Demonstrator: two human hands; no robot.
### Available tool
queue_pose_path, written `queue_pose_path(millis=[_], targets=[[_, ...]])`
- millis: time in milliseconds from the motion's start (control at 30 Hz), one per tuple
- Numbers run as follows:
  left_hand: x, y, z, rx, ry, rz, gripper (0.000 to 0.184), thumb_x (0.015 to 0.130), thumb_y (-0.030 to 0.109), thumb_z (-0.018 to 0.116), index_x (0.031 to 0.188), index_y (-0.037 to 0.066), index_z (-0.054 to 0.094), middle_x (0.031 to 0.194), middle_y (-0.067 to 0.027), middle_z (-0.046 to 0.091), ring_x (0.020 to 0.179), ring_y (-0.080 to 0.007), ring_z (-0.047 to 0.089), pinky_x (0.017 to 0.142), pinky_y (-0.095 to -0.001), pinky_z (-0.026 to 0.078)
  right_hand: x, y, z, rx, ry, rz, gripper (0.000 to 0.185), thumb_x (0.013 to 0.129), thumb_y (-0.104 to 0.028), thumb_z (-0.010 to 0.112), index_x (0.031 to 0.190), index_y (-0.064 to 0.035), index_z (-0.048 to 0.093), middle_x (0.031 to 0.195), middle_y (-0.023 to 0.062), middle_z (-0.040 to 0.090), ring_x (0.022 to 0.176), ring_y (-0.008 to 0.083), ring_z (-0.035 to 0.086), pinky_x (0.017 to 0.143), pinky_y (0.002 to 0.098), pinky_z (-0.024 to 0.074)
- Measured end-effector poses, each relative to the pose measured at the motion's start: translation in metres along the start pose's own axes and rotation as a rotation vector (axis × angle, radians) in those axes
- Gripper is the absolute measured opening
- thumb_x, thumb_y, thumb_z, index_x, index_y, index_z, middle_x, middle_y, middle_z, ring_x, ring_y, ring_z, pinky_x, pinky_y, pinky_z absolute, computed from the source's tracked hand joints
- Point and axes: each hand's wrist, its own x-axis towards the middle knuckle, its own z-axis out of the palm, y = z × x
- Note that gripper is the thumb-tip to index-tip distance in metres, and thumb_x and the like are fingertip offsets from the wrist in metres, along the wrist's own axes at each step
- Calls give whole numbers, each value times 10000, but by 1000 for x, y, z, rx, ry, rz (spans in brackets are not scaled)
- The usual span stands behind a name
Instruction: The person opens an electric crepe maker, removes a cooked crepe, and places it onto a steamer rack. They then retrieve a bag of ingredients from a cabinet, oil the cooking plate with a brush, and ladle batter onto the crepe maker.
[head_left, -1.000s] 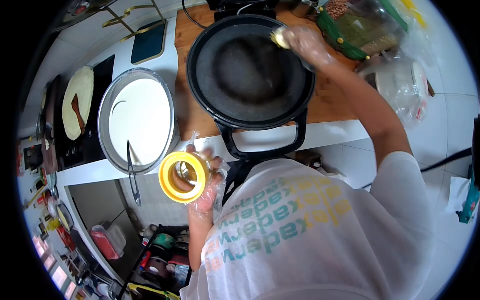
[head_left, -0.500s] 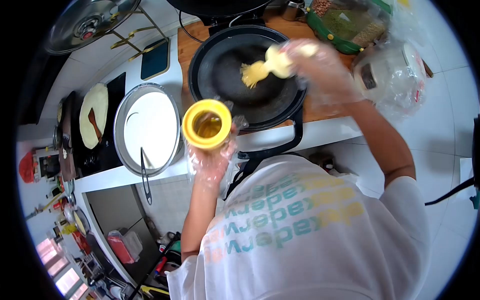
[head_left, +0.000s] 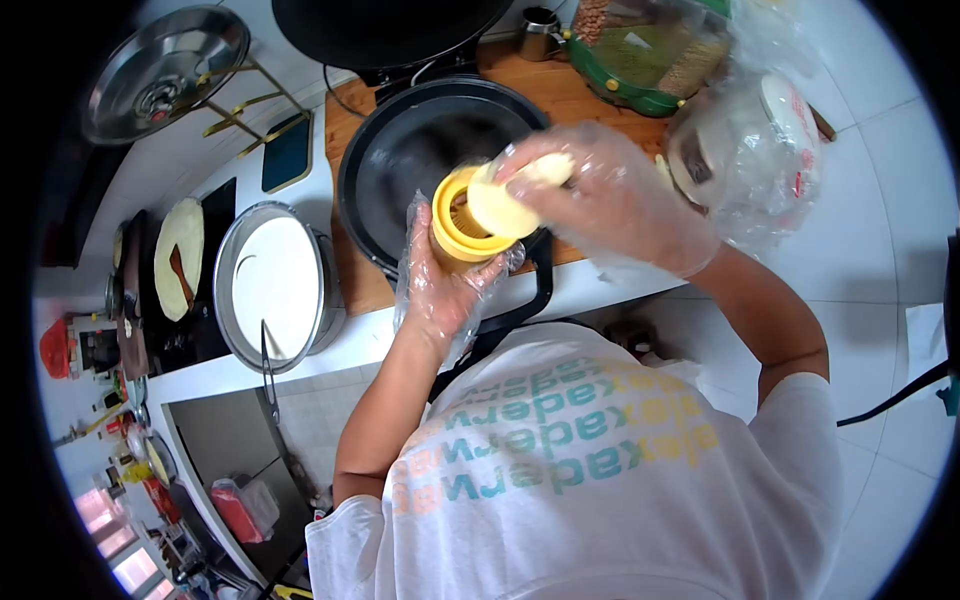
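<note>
Wrapped in a clear plastic glove, my left hand (head_left: 447, 285) grips a yellow-rimmed jar (head_left: 462, 243) over the front edge of the black round griddle (head_left: 400, 150). My right hand (head_left: 600, 195), also gloved, holds the pale yellow lid-brush (head_left: 500, 203) by its top. The brush's disc is tilted over the jar's mouth, and its bristles show partly inside the opening. Left of the griddle, a metal pot (head_left: 228, 290) holds white batter (head_left: 275, 290), with a dark-handled ladle (head_left: 266, 360) leaning on its rim.
Further left, a flat pancake (head_left: 180, 250) with a brown spatula (head_left: 181, 272) lies on a black surface. Behind are a steel lid (head_left: 165, 75) on a gold rack and a metal cup (head_left: 539, 33). A green-rimmed grain container (head_left: 640, 60) and a plastic-covered appliance (head_left: 745, 150) stand right.
My right hand has brought the brush from the griddle's surface to the jar's mouth. My left hand has moved the jar rightward and up, over the griddle's near edge. The camera view has shifted.
</note>
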Motion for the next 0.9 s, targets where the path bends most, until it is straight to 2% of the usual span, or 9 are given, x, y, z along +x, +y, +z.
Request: queue_pose_path(millis=[133, 233, 333, 467, 700, 800, 833, 867, 900], targets=[[2, -24, 20, 27, -37, -36, 529, 834, 544, 395, 1177, 144, 449, 1206, -69, 463, 1066, -235, 488, 827, -388, 457, -15, 2, -5, -262, -47, -57, 298, 692, -320, 620, 912, -121, 594, 919, 70, 591, 803, 241, 566, 667, 360, 461], [7, -45, 29, 38, -117, -62, 538, 858, 518, 357, 1221, 125, 413, 1232, -81, 448, 1097, -231, 471, 893, -376, 423, -30, 4, -11, -341, 217, -218, 503, 647, -360, 665, 1081, -144, 529, 941, 99, 584, 805, 268, 570, 702, 377, 457], [11, -67, 44, 79, -128, -59, 554, 877, 505, 313, 1239, 92, 388, 1237, -98, 449, 1128, -238, 452, 945, -376, 387, -49, 13, -15, -160, 81, 0, 690, 605, -394, 699, 1194, -153, 433, 963, 127, 579, 827, 283, 576, 723, 367, 451], [19, -85, 56, 115, -114, -99, 589, 869, 544, 285, 1238, 97, 389, 1225, -98, 461, 1122, -227, 461, 954, -378, 380, -64, 25, -26, -201, -108, 45, 642, 608, -384, 703, 1148, -137, 460, 961, 85, 596, 837, 273, 583, 711, 383, 449], [38, -97, 71, -11, -286, -125, 701, 834, 626, 224, 1275, 93, 338, 1253, -112, 435, 1136, -250, 446, 925, -394, 389, -67, 46, -37, -238, 131, -97, 638, 530, -256, 768, 1099, -122, 513, 896, 63, 604, 767, 253, 581, 703, 342, 457], [44, -93, 66, 42, -266, -107, 733, 811, 651, 262, 1305, 110, 286, 1247, -146, 430, 1110, -269, 470, 901, -398, 412, -58, 72, -38, 55, 175, 129, 554, 626, -179, 724, 1103, -29, 487, 976, 100, 585, 858, 214, 579, 762, 306, 463], [38, -91, 72, 6, -40, -152, 719, 820, 636, 269, 1303, 105, 287, 1247, -155, 426, 1091, -267, 484, 899, -403, 408, -54, 84, -38, 118, 220, 159, 517, 667, -147, 698, 1103, 16, 473, 984, 106, 580, 865, 175, 576, 778, 292, 456], [32, -93, 65, 85, -117, -113, 689, 832, 614, 281, 1273, 86, 317, 1236, -147, 440, 1030, -249, 517, 854, -374, 435, -48, 88, -38, 420, 239, 319, 528, 674, -125, 696, 1122, 23, 458, 976, 94, 575, 864, 162, 566, 789, 280, 446], [24, -95, 58, 192, -125, -65, 647, 843, 582, 307, 1245, 76, 346, 1198, -135, 466, 979, -229, 530, 816, -352, 445, -42, 102, -36, 329, 272, 353, 542, 678, -159, 695, 1135, 6, 454, 981, 97, 581, 871, 172, 569, 794, 279, 442]])
